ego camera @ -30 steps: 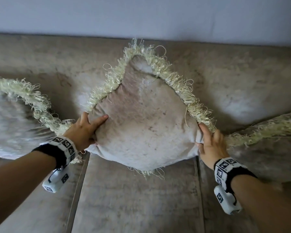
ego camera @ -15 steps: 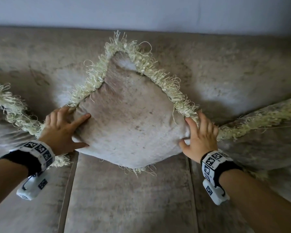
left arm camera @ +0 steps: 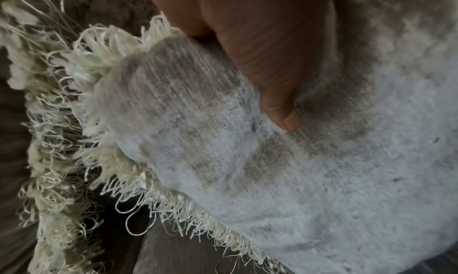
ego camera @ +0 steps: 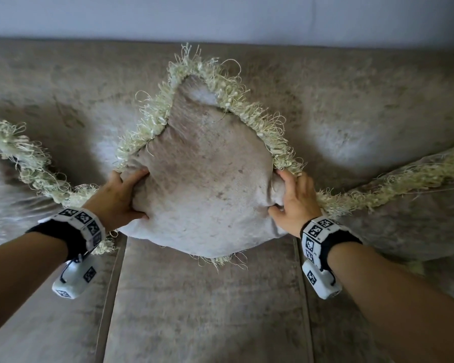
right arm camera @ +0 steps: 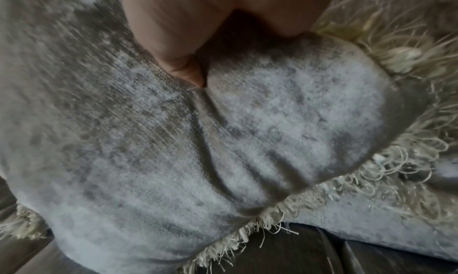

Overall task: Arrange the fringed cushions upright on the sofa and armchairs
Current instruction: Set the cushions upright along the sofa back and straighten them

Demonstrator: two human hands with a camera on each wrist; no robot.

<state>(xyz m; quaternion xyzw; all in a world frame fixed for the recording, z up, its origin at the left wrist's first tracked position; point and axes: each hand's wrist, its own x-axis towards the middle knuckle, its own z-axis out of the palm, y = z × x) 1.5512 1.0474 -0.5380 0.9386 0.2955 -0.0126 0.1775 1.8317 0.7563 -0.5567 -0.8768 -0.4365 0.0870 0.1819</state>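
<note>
A grey-beige velvet cushion [ego camera: 207, 184] with cream fringe stands on one corner against the sofa back [ego camera: 364, 95], in the middle of the head view. My left hand [ego camera: 121, 197] grips its left corner, thumb dug into the fabric [left arm camera: 280, 109]. My right hand [ego camera: 296, 203] grips the right corner, its thumb pressing a crease into the cushion [right arm camera: 188, 70]. The fingers behind the cushion are hidden. Two more fringed cushions lean on the sofa, one at the left [ego camera: 8, 184] and one at the right [ego camera: 414, 205].
The sofa seat [ego camera: 207, 310] lies below the cushion, split by seams into panels. A pale wall [ego camera: 220, 17] rises behind the sofa back. The neighbouring cushions' fringes touch the middle cushion's held corners.
Both hands have closed tighter on the cushion's side corners, thumbs now dug into the fabric. The cushion stays standing on its corner, and the camera has shifted slightly.
</note>
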